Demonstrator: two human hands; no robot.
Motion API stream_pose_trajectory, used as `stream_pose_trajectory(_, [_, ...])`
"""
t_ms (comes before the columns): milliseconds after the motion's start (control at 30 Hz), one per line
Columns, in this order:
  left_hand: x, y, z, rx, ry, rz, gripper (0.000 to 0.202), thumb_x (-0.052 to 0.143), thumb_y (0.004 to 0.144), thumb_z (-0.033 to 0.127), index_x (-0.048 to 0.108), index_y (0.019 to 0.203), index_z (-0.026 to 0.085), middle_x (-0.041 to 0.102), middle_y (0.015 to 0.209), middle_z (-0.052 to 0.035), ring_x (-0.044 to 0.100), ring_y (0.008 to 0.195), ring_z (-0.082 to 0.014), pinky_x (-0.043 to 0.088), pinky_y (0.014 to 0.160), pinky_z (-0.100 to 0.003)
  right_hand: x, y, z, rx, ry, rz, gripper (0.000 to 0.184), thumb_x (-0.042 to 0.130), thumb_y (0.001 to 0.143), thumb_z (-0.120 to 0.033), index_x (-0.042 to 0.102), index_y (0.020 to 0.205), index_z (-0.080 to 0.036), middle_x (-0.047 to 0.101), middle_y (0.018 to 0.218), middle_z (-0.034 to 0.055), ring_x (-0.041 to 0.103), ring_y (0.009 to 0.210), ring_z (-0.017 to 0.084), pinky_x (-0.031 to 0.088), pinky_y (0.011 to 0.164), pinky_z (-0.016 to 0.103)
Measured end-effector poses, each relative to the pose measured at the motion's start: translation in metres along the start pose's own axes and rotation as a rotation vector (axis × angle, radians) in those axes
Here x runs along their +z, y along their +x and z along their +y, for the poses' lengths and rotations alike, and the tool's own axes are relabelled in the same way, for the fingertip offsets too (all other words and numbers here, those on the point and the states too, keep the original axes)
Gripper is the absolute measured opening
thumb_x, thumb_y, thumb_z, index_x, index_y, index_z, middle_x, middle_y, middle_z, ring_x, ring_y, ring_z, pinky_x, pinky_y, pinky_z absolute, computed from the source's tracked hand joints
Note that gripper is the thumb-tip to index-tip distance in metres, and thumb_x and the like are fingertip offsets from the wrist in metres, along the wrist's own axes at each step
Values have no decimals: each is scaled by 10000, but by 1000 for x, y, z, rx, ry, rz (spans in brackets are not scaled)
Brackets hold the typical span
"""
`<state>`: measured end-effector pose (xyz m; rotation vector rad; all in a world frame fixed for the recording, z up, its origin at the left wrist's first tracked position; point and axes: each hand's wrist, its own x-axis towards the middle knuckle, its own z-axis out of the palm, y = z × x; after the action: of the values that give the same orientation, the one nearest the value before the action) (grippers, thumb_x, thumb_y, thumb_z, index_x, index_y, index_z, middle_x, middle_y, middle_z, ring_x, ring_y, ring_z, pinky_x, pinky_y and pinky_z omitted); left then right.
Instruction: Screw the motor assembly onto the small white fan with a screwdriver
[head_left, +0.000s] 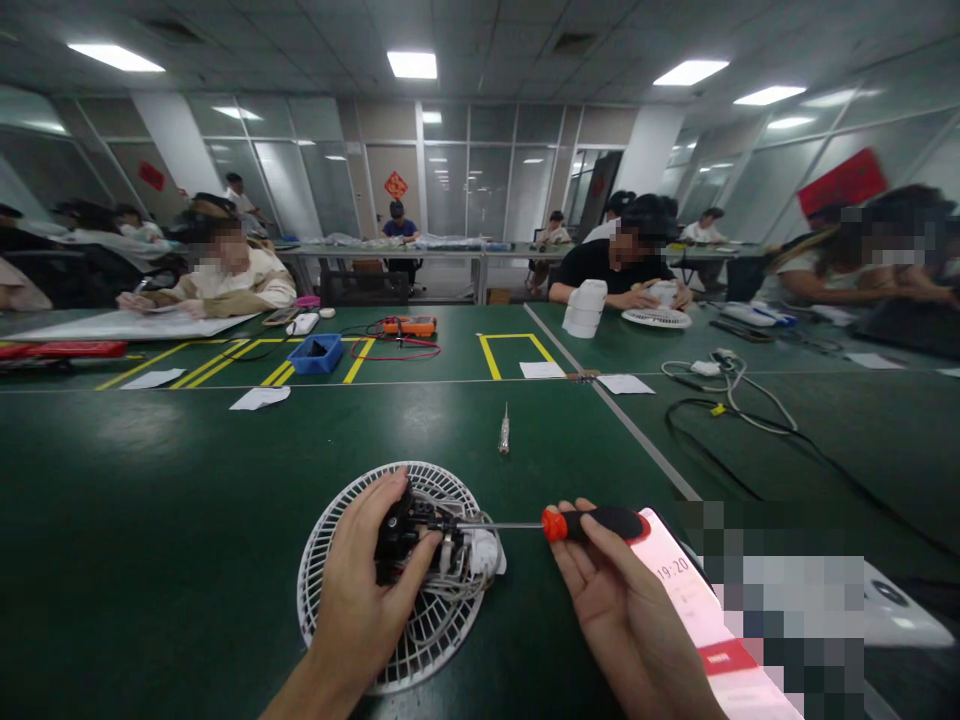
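left hand point(367, 570) is curled over a black plastic-and-metal assembly point(391, 532), thumb on the near side, fingers along the far side, so it's gripping. the assembly sits on a round white plastic slatted grille point(309, 580), which lies on the dark green tabletop point(187, 520) in front of the person. right hand point(611, 590) holds a long screwdriver with a red-and-black handle point(600, 524) between thumb and fingers, palm turned up. its thin metal shaft points left, about level, and reaches the assembly (can't tell whether the tip is seated in a screw). a white plastic piece point(486, 555) and loops of pale grey cable point(450, 588) rest on the grille's right half, beside the assembly.

a phone with a lit pink screen point(694, 600) lies just right of the right hand, partly covered by the wrist. beyond the grille, a small clear-handled screwdriver point(505, 435) lies alone, pointing away. farther off: blue plastic bin point(315, 357), orange multimeter point(409, 327) with red and black leads, white paper sheets point(260, 398), yellow tape outlines. across the table, a co-worker in a black top point(600, 268) handles a white part above another white grille point(656, 319).
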<state>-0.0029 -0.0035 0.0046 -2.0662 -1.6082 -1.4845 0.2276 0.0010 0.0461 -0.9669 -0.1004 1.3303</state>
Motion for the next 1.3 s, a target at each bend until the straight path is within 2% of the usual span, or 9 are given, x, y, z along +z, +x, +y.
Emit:
stream_pose_trajectory(167, [0,1,0,2,-15,8,612,717,896,312,470,1452,247,615,1392,-92,610,1268,-248,530,1105,-466,-6,2,7,23,-60,-17,460,959,616,-261,682,979,-210,740,950,7,753,897,211,656,752,307])
stream_pose_trajectory(333, [1,0,-1,-3,-21,14,613,719,893,293,470,1451,241,614,1387,-93,607,1264,-243,536,1094,-453,-4,2,3,-3,-11,-60,465,947,544,-110,692,920,-207,753,1001,12,745,980,212,636,872,313])
stream_pose_trajectory(400, [1,0,-1,-1,-19,11,621,719,895,295,463,1458,240,609,1392,-93,602,1271,-245,530,1100,-454,-2,1,1,34,15,-54,455,944,554,-127,693,928,-189,758,1020,48,743,1009,231,637,872,319])
stream_pose_trajectory(533, [1,0,0,24,-1,7,639,710,901,297,442,1478,237,594,1412,-102,590,1285,-249,528,1097,-448,-1,0,4,61,4,11,423,945,641,-265,689,969,-192,748,941,31,745,829,194,652,698,291])
stream_pose_trajectory(633, [0,0,0,30,5,2,648,699,908,294,427,1492,225,586,1424,-107,579,1297,-247,517,1109,-440,-1,-1,6,59,-25,11,483,964,605,-234,697,1006,-192,730,876,-6,703,684,146,616,582,244])
stream_pose_trajectory(967, [2,0,1,22,-9,3,643,681,920,280,417,1504,233,571,1456,-98,553,1339,-244,490,1146,-447,2,-1,-2,3,27,-8,562,942,430,-65,709,928,-177,746,1025,51,726,1003,223,642,843,311])
stream_pose_trajectory(1133, [2,-2,1,12,-3,10,679,683,917,276,388,1528,242,556,1478,-105,550,1357,-253,499,1144,-457,-1,2,1,41,-85,-39,601,999,517,-275,704,1036,-203,744,918,30,730,798,193,642,648,283])
stream_pose_trajectory(1200, [2,-2,1,6,4,16,687,685,916,277,381,1532,244,544,1490,-111,546,1366,-261,507,1137,-463,0,0,0,32,-135,-63,664,1006,511,-288,706,1098,-207,743,861,24,709,706,170,616,583,255])
stream_pose_trajectory(1300, [3,-3,1,13,4,18,682,686,916,278,386,1528,244,537,1496,-116,539,1377,-263,510,1137,-467,4,-3,-4,6,-132,-65,720,1002,475,-210,711,1134,-196,750,837,34,720,729,173,619,617,247])
